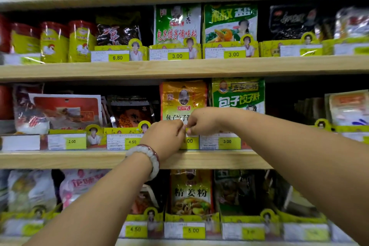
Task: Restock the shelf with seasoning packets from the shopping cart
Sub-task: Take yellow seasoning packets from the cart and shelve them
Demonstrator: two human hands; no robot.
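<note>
Most of this shelf (139, 159) looks stocked already, but the slots off to the right seem thin. Both my hands are up at the orange packet (182, 100) in its display tray: left hand (165, 138) and right hand (201, 121) curled, meeting at the tray's front edge, pinching something small I can't make out. Cart's out of view, so no clue what's left.

Bare forearms; left wrist wears a pale beaded bracelet (148, 153) beside a reddish one
</note>
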